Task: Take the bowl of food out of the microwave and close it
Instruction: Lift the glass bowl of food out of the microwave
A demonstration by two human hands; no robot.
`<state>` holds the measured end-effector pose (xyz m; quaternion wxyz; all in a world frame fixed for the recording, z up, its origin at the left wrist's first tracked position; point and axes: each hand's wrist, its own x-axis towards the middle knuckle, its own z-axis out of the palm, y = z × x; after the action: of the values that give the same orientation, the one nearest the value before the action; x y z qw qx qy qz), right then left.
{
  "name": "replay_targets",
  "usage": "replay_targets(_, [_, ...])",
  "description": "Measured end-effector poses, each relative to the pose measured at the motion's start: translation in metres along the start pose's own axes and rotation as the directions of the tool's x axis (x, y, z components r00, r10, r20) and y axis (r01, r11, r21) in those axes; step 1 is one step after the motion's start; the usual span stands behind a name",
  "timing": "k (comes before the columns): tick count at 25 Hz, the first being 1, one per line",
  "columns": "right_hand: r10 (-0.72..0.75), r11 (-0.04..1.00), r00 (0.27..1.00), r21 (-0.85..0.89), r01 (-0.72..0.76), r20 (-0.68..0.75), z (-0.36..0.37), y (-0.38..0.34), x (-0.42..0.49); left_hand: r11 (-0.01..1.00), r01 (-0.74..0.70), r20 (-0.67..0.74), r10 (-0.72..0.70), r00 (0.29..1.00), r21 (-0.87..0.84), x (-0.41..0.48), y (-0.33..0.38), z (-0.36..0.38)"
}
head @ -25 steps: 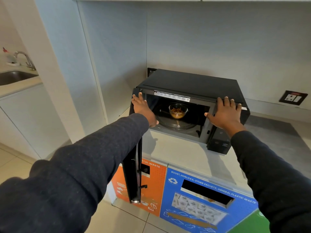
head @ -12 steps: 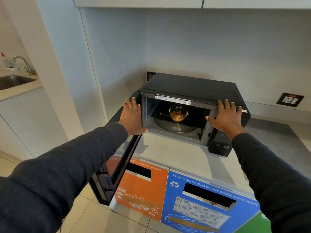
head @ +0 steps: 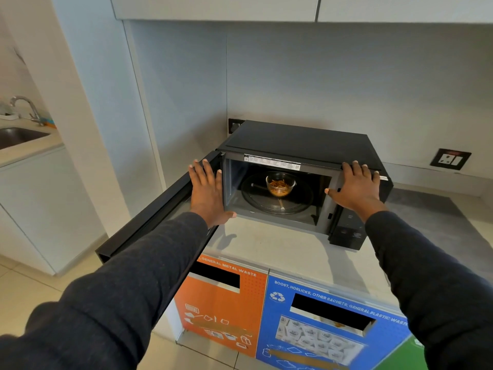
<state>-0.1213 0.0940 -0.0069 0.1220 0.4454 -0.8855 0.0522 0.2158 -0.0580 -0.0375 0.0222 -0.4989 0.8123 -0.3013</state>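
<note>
A black microwave stands on the grey counter. Its door is swung wide open to the left. Inside, a small glass bowl of orange-brown food sits on the round glass turntable. My left hand lies flat with fingers spread against the inner face of the door, beside the cavity's left edge. My right hand rests spread on the microwave's top right front corner, thumb on the frame next to the control panel. Neither hand touches the bowl.
Below the counter front are an orange metal-waste bin panel and a blue plastic-waste panel. A wall socket is at the right. A sink with a tap lies far left, past a white wall column.
The door has swung further open to the left, pushed by my left hand, which moved with it. My right hand has stayed on the microwave's corner. The bowl has not moved.
</note>
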Motion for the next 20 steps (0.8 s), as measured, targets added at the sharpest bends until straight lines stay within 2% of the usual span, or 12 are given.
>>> replay_targets(8, [0.001,1.000,1.000,0.024,-0.001,0.014,0.000,0.002,0.002,0.995,0.050,-0.051,-0.054,0.997,-0.083,0.000,0.005,0.007])
replay_targets(11, [0.022,0.991,1.000,0.135,-0.021,-0.008,-0.003,-0.003,-0.004,0.965,0.099,-0.064,-0.118,0.991,-0.242,0.004,0.012,0.004])
replay_targets(13, [0.030,0.963,0.992,0.270,0.005,-0.125,-0.002,-0.015,-0.019,0.920,0.051,-0.100,-0.098,0.990,-0.389,0.006,0.021,0.005])
replay_targets(16, [0.037,0.865,0.960,0.490,0.109,-0.279,0.005,-0.042,-0.056,0.799,-0.106,-0.133,0.033,0.991,-0.592,0.001,0.044,0.014])
replay_targets(18, [0.020,0.773,0.973,0.621,0.131,-0.230,0.018,-0.059,-0.079,0.648,-0.148,-0.135,0.070,0.988,-0.747,-0.008,0.064,0.023])
replay_targets(20, [0.019,0.682,0.994,0.728,0.064,-0.105,0.036,-0.072,-0.094,0.468,-0.100,-0.084,0.056,0.995,-0.878,-0.017,0.085,0.030])
